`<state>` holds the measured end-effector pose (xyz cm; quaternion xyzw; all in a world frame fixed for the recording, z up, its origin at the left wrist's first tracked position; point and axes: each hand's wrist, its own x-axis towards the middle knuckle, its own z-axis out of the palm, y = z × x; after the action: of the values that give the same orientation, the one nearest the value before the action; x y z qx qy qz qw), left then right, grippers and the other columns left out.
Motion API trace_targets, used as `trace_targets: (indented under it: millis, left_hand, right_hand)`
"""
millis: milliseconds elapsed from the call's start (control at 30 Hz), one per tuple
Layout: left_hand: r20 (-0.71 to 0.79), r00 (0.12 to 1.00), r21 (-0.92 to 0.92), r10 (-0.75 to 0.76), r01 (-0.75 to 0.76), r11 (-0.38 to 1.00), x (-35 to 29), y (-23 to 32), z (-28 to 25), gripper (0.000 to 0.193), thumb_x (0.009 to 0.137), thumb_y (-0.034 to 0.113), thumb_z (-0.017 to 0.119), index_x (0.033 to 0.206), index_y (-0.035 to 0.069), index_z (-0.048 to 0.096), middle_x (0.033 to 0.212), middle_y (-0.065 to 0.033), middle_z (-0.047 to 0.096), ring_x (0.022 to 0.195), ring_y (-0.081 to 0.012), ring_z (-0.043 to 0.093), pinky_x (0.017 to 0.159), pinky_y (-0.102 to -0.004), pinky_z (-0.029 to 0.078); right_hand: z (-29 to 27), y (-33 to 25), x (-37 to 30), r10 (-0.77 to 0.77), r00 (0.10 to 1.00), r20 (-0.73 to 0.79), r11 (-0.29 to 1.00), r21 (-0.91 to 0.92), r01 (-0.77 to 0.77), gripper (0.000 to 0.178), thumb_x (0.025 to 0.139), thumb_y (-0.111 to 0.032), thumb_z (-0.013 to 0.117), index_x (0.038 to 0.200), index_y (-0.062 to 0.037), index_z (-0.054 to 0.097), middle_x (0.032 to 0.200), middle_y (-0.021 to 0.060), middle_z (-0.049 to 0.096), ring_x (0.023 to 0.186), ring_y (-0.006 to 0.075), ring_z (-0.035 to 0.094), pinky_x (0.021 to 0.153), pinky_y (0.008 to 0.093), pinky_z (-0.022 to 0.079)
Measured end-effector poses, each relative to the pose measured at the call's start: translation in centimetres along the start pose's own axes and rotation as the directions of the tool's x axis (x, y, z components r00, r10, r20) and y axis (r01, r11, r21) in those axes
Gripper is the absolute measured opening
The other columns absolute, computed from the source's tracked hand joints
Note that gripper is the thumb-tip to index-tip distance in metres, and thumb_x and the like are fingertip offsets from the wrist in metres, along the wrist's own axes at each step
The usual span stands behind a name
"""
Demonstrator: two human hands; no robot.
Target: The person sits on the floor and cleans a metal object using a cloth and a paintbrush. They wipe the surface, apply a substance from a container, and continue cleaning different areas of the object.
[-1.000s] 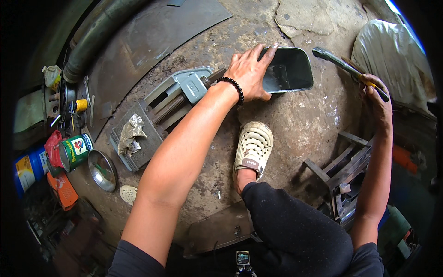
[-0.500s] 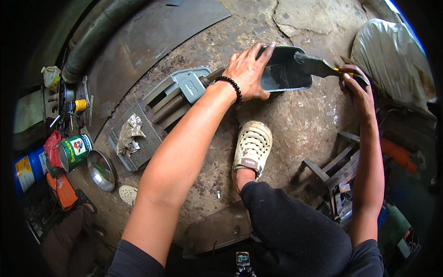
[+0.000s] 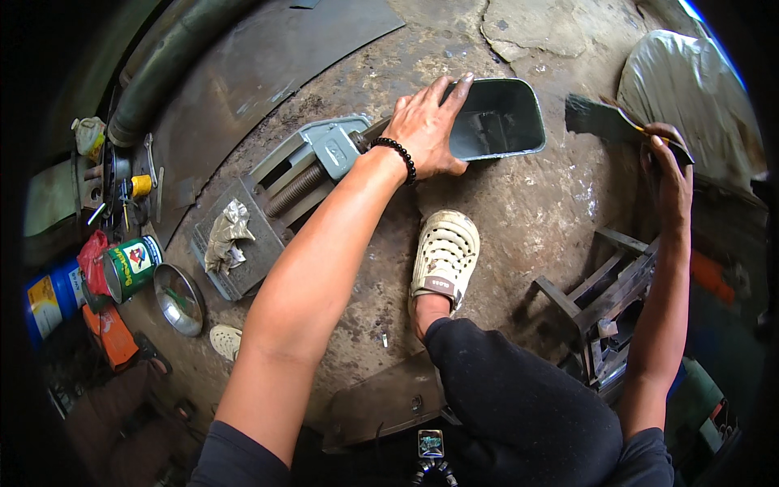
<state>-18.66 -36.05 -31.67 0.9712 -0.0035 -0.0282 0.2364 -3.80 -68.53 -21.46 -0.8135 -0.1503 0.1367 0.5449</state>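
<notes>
My left hand [image 3: 423, 126] grips the left end of a dark grey, open box-shaped container [image 3: 497, 130]; its fingers lie along the upper rim and the thumb is at the lower edge. The container's hollow inside faces me. Off to the right, my right hand [image 3: 672, 156] is closed around the yellow-and-black handle of a wide flat paintbrush [image 3: 600, 119]. The brush's dark head points left, apart from the container's right wall. Behind my left wrist lies a grey vise [image 3: 333, 150] with a threaded screw; whether it touches the container is hidden.
A crumpled wrapper [image 3: 230, 235] sits on the vise's end. To the left are a metal bowl [image 3: 178, 300], a green can [image 3: 132, 268] and a blue bucket [image 3: 50, 304]. A metal frame [image 3: 596, 304] stands at right, below a silvery cover [image 3: 686, 105]. Sheet metal [image 3: 235, 89] lies at far left.
My right hand has drawn the paintbrush out of the container and away to the right. My left hand and the container have shifted slightly left.
</notes>
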Motion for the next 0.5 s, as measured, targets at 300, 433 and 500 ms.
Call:
trace_targets:
  millis: [300, 433, 500]
  left_hand:
    - [-0.017, 0.999, 0.020, 0.027, -0.027, 0.999, 0.8, 0.8, 0.2, 0.125, 0.054, 0.035, 0.088, 0.153, 0.015, 0.014, 0.149, -0.0219, 0.031, 0.134, -0.0388, 0.039, 0.108, -0.0522, 0.032]
    - [0.001, 1.000, 0.025, 0.006, -0.006, 1.000, 0.7, 0.8, -0.1, 0.125, 0.054, 0.035, 0.088, 0.153, 0.015, 0.013, 0.149, -0.0219, 0.031, 0.134, -0.0390, 0.038, 0.107, -0.0526, 0.032]
    - [0.007, 1.000, 0.020, 0.003, -0.003, 1.000, 0.6, 0.8, -0.2, 0.125, 0.055, 0.034, 0.088, 0.153, 0.015, 0.013, 0.149, -0.0220, 0.031, 0.134, -0.0390, 0.038, 0.107, -0.0524, 0.032]
  right_hand:
    - [2.7, 1.5, 2.3, 0.003, 0.993, 0.119, 0.997, -0.072, 0.005, 0.019, 0.094, -0.022, 0.059, 0.100, -0.0051, 0.065, 0.075, -0.0040, 0.053, 0.065, 0.0041, 0.044, 0.058, 0.0198, 0.032]
    - [1.0, 1.9, 1.7, 0.005, 0.999, -0.044, 0.988, -0.154, -0.011, 0.019, 0.094, -0.021, 0.057, 0.098, -0.0047, 0.066, 0.076, -0.0040, 0.055, 0.067, 0.0034, 0.045, 0.058, 0.0192, 0.034]
    - [0.4, 1.2, 1.0, 0.086, 0.990, -0.110, 0.983, -0.154, -0.102, 0.019, 0.094, -0.021, 0.057, 0.099, -0.0047, 0.066, 0.078, -0.0035, 0.057, 0.068, 0.0035, 0.047, 0.060, 0.0191, 0.036]
